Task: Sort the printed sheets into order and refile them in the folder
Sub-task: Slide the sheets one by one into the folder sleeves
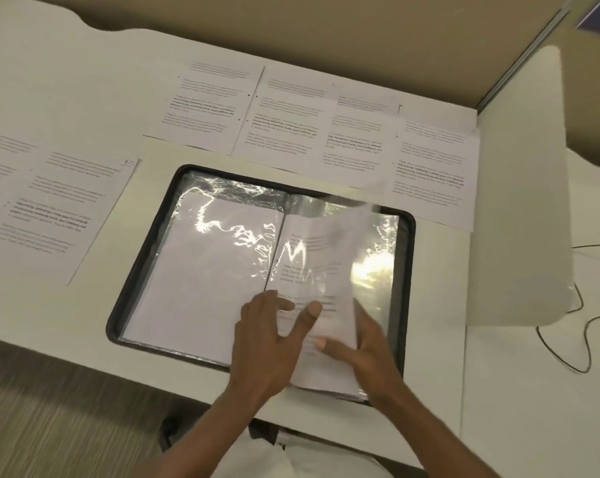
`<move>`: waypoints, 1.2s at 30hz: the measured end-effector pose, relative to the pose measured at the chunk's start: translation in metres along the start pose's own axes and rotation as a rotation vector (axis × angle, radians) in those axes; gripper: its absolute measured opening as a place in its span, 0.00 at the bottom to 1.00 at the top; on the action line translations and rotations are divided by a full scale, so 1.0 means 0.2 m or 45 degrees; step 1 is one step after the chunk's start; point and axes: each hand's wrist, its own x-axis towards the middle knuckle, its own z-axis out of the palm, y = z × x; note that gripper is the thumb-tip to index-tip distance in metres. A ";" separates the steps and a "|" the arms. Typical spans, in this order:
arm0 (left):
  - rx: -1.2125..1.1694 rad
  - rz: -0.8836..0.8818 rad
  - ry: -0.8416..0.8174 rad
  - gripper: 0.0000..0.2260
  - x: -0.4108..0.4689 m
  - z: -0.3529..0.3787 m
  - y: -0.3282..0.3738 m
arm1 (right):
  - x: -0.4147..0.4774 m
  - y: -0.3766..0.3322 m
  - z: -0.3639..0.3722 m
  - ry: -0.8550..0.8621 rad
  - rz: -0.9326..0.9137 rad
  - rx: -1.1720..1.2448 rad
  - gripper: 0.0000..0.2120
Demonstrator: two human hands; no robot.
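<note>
A person is working at a white tabletop (67,322) above a strip of carpet (50,426), both hands lying on the right-hand page of an open black-edged folder (137,267) at the near edge. The left hand (267,336) is resting flat with its fingers spread and straight, pressing on a printed sheet (326,270). The right hand (364,350) is holding the same sheet at its right edge, the thumb lying across the paper and the fingers tucked behind it. The sheet is lying over the folder's right page, its far end curling up and blurring. The folder's left page is showing a blank white sheet inside a shiny plastic sleeve (205,270) that is catching the light. To the left, more printed sheets (60,208) are lying on the tabletop, the nearest one bearing a handwritten "10" (128,163) in its corner. Beyond the folder, a row of overlapping printed sheets (291,125) is running along the tabletop's far side below a beige partition (326,29). A white curved panel (519,201) is standing at the right, with a dark cable (567,367) trailing past it.
</note>
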 end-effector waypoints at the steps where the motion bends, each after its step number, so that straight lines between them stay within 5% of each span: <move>1: -0.078 -0.088 -0.047 0.38 0.00 -0.05 0.06 | -0.03 -0.02 0.04 -0.122 -0.027 -0.031 0.33; 5: -0.140 -0.297 -0.236 0.42 0.02 -0.28 0.20 | -0.06 -0.08 0.19 -0.458 -0.146 -0.257 0.42; 12: -0.152 -0.425 -0.183 0.50 0.06 -0.66 0.16 | 0.05 -0.16 0.47 -0.691 -0.370 -0.645 0.52; 15: -0.251 -0.481 -0.153 0.32 0.08 -0.77 0.14 | 0.10 -0.13 0.60 -0.769 -0.383 -0.884 0.51; 18: -0.039 -0.452 0.050 0.10 0.16 -0.82 -0.05 | 0.17 -0.08 0.69 -0.839 -0.364 -1.062 0.53; 21: 0.256 -0.483 0.214 0.16 0.26 -0.86 -0.28 | 0.24 -0.03 0.75 -0.879 -0.281 -1.177 0.53; 28: 0.609 -0.588 0.253 0.10 0.39 -0.96 -0.49 | 0.42 0.01 0.78 -0.820 -0.236 -1.289 0.49; 36: 0.656 -0.406 0.384 0.16 0.71 -1.20 -0.49 | 0.77 -0.10 0.84 -0.317 -0.152 -0.968 0.18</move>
